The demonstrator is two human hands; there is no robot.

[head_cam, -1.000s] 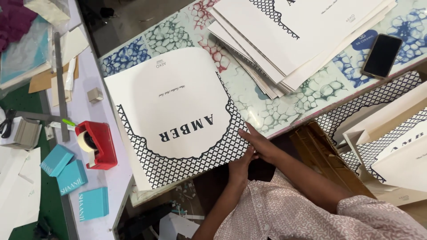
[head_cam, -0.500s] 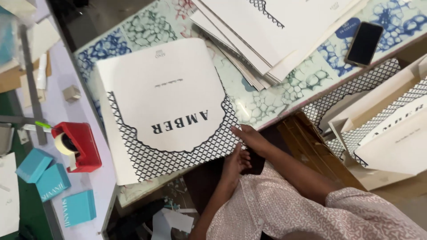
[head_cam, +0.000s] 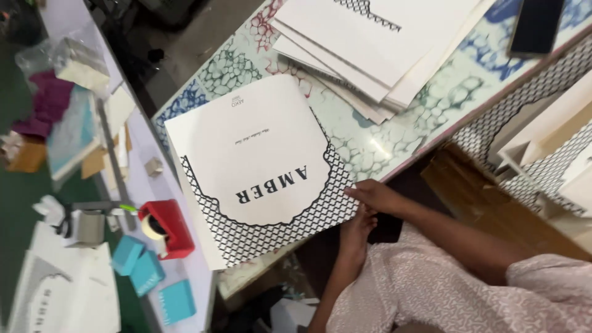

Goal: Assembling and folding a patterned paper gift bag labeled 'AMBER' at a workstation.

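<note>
A big white card [head_cam: 259,166] with a black net pattern along its edge lies flat on the table [head_cam: 394,142], close to the near edge. One corner of the card hangs a little over that edge.

The right hand [head_cam: 379,197] rests on the near right corner of the card. Its fingers [head_cam: 357,192] lie flat and stretched out on the card, pressing down on it, not curled around it. The left hand [head_cam: 357,231] is just below, at the table's edge under that same corner. Its fingers reach up to the card's edge, but you cannot tell if they pinch it or just touch it.

The table top has a blue, green and red blotchy pattern. Behind the card, toward the far side, sits a stack of white sheets [head_cam: 376,49], fanned out and close to the card's far edge but not on it. A dark phone [head_cam: 536,24] lies at the far right corner.

Left of the card is a second, pale table [head_cam: 139,154]. On it stand a red tape holder [head_cam: 166,229] just beside the card's left edge, and three small teal boxes [head_cam: 148,274] nearer the front. A small grey cube [head_cam: 154,166] sits further back. To the right, below the table, stand more white cards with the net pattern [head_cam: 542,142].
</note>
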